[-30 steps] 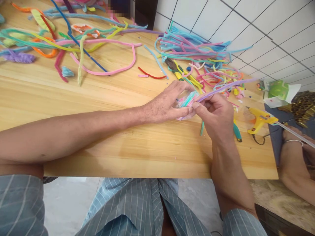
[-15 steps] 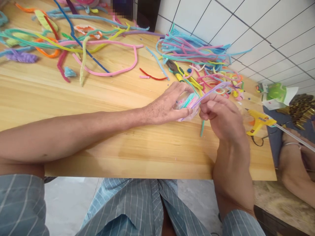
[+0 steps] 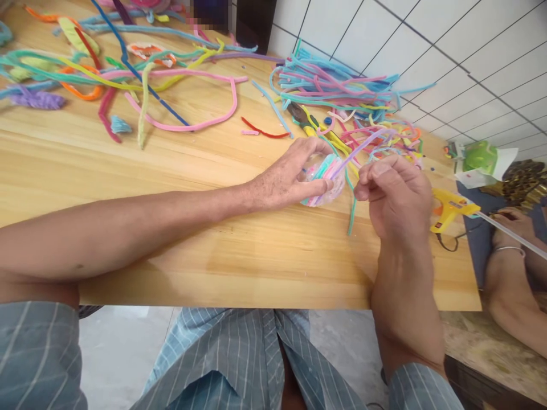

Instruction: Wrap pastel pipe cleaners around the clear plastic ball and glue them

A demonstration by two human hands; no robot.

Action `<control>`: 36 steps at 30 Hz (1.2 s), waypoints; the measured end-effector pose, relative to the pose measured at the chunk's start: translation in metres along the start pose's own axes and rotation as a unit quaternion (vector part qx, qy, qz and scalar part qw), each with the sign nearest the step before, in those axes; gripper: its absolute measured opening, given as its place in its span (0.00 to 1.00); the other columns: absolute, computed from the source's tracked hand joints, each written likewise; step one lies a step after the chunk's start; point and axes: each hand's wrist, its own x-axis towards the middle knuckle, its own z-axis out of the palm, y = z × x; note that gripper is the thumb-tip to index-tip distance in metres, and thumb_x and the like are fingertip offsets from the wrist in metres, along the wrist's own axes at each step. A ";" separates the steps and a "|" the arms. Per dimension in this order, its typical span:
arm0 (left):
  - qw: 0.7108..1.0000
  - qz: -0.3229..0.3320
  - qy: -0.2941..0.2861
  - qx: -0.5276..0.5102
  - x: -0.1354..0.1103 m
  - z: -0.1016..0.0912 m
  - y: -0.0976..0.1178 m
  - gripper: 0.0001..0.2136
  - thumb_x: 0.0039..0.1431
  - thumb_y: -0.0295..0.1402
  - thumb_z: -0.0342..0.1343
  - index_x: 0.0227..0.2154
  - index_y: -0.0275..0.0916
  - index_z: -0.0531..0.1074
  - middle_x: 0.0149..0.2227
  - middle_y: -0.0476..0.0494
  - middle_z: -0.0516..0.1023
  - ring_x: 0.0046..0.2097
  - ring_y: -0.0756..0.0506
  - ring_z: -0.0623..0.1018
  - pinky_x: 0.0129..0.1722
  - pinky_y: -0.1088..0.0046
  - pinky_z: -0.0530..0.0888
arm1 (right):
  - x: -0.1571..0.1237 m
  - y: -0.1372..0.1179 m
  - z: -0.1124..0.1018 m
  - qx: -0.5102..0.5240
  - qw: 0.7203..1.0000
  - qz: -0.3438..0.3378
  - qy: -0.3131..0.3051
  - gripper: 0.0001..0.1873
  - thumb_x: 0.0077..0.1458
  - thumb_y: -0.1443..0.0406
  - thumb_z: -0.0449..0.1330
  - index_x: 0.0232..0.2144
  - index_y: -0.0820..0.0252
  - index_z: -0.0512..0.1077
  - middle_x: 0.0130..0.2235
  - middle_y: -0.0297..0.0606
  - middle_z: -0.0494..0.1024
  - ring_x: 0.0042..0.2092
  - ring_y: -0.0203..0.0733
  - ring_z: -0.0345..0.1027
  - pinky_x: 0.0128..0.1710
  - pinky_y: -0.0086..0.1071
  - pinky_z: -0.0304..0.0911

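My left hand (image 3: 301,171) is closed around a small rounded, clear-looking piece (image 3: 337,185), with thumb and fingers on its two sides. Pink, teal and purple fuzzy strands like pipe cleaners are wrapped over it. One purple pipe cleaner (image 3: 359,148) sticks out from its top toward the upper right. Just right of the piece, my right hand (image 3: 395,193) is raised with its fingertips pinched together. Whether anything lies in that pinch I cannot make out. A teal pipe cleaner (image 3: 351,213) runs down to the table between my hands.
Yellow-handled pliers (image 3: 316,128) lie beyond my left hand, before a pile of pipe cleaners (image 3: 337,80). Loose coloured strands (image 3: 192,125) spread over the left of the wooden table (image 3: 256,250). A yellow glue gun (image 3: 453,208) lies right; another person's arm (image 3: 508,279) is beyond.
My right hand has moved slightly right, away from the wrapped piece and the purple pipe cleaner. More of the piece shows now. My left hand has barely moved.
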 end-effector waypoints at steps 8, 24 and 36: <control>1.000 0.001 -0.003 -0.014 0.002 -0.001 -0.007 0.28 0.67 0.55 0.64 0.62 0.45 0.70 0.65 0.34 0.76 0.69 0.30 0.75 0.68 0.42 0.77 | -0.008 -0.003 0.001 0.066 0.993 0.059 -0.079 0.24 0.58 0.48 0.75 0.27 0.51 0.68 0.29 0.31 0.72 0.27 0.37 0.61 0.29 0.37 0.62; 0.999 0.014 0.033 0.013 -0.003 0.002 -0.011 0.27 0.70 0.57 0.64 0.61 0.45 0.71 0.62 0.36 0.79 0.64 0.35 0.79 0.62 0.54 0.82 | -0.016 0.005 -0.002 0.321 0.926 0.134 -0.147 0.23 0.55 0.57 0.79 0.29 0.54 0.68 0.31 0.24 0.70 0.24 0.27 0.50 0.22 0.24 0.59; 0.999 0.007 0.030 0.036 -0.003 0.000 -0.011 0.31 0.71 0.59 0.63 0.65 0.44 0.72 0.65 0.36 0.79 0.65 0.36 0.81 0.66 0.55 0.80 | -0.020 0.006 -0.004 0.343 0.912 0.134 -0.180 0.25 0.60 0.54 0.77 0.30 0.52 0.63 0.29 0.23 0.67 0.22 0.30 0.48 0.19 0.28 0.58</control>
